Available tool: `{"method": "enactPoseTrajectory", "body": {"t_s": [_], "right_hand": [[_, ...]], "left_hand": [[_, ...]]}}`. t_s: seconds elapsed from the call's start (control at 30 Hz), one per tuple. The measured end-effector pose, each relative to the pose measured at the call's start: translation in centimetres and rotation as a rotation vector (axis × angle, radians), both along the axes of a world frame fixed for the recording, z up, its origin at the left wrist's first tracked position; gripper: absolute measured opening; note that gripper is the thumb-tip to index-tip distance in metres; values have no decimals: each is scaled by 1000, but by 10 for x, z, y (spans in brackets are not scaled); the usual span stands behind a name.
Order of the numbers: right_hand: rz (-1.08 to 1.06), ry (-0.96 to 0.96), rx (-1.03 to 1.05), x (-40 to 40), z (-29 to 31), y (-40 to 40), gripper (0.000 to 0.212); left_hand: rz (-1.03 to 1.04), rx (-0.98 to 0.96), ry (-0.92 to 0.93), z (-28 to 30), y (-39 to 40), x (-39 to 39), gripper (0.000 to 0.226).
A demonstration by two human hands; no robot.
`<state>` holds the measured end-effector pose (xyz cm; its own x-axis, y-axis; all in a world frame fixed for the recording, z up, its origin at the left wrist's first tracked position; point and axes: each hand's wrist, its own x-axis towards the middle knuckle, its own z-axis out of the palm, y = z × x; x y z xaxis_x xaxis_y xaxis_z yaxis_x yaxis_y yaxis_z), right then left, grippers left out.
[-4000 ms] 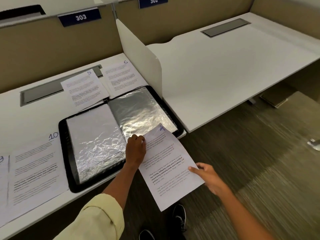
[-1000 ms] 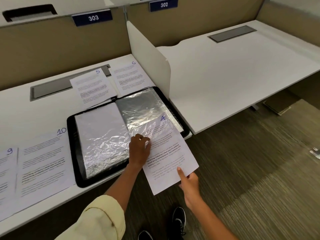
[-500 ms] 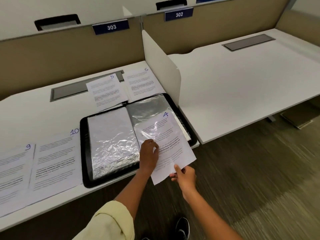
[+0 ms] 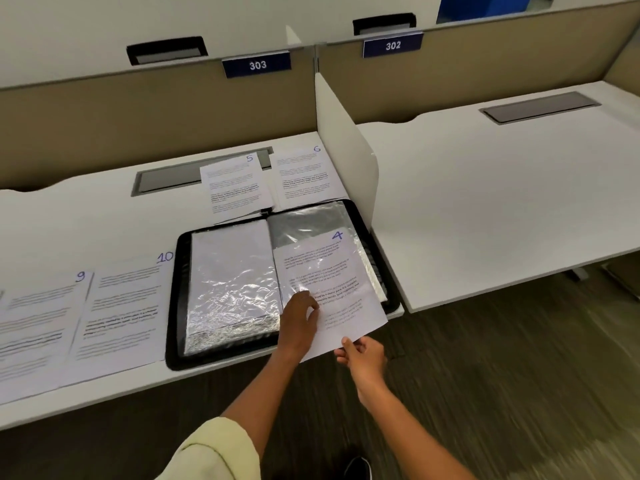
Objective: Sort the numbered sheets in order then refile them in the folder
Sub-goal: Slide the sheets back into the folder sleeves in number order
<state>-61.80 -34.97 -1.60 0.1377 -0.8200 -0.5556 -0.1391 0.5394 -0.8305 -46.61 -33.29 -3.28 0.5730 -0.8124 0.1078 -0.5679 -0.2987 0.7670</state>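
Spanning most of the view, two white desks stand side by side: the left desk (image 4: 86, 220) under the blue sign 303 (image 4: 257, 65), the right desk (image 4: 502, 202) under sign 302 (image 4: 393, 45), with a white divider (image 4: 346, 140) upright between them. A grey hatch (image 4: 166, 178) is set into the left desk near its back edge. The black folder (image 4: 173, 306) lies open at the left desk's front right corner, its shiny plastic sleeves (image 4: 235, 278) crinkled and catching the light. Left of it, sheet 10 (image 4: 121, 306) and sheet 9 (image 4: 38, 327) lie flat side by side near the front edge. Behind the folder, sheet 5 (image 4: 235, 185) overlaps the hatch and sheet 6 (image 4: 304, 174) lies just beside it, by the divider. Sheet 4 (image 4: 325, 271) sits partway in the folder's right-hand sleeve, its lower end sticking out past the desk edge. The left hand (image 4: 299, 320), in a pale yellow sleeve (image 4: 207, 452), pinches the sleeve's lower edge over sheet 4 near the folder's spine. The right hand (image 4: 363, 358) pinches sheet 4 at its bottom edge, thumb on top. A black shoe (image 4: 358, 467) shows on the carpet below.
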Motion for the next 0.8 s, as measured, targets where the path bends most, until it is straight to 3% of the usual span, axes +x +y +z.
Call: {"method": "enactPoseTrajectory", "body": {"t_s": [0.23,0.4,0.8], "right_hand": [[17,-173,57,20,-1,-27,13],[-91,-251,109,17,-1,-23,15],[-56,49,7,49,5,-54,6]], "left_hand": [[38,-45,0,2,0,-6,15],[23,-13,2,-3,3,-5,13],[-53,-8,-58,-5,1,3,10]]}}
